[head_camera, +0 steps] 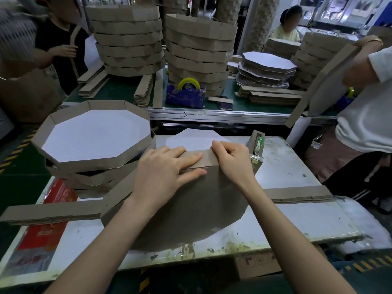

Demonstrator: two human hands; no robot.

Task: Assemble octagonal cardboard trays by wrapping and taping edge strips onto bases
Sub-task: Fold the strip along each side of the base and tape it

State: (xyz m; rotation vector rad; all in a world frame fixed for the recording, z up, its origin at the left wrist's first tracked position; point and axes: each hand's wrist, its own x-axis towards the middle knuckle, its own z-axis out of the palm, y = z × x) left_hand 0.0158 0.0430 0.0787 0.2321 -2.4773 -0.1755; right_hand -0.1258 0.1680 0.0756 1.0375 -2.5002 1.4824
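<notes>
Left hand point(163, 168) presses edge strip point(206, 160) — right hand point(232, 158) pinches.

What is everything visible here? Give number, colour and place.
tray: one, brown, tilted, table centre
strip: one, brown, along its top edge
finished trays: a stack, brown with white floors, left
strip piles: two, brown, table left and right
dispenser: one, grey-brown, beside right hand
tall tray stacks: two, brown, far table
blue dispenser: one, yellow roll, far table
bases: a pile, white, far right
people: several, around the tables
left hand: flat on strip
right hand: pinches strip
</notes>
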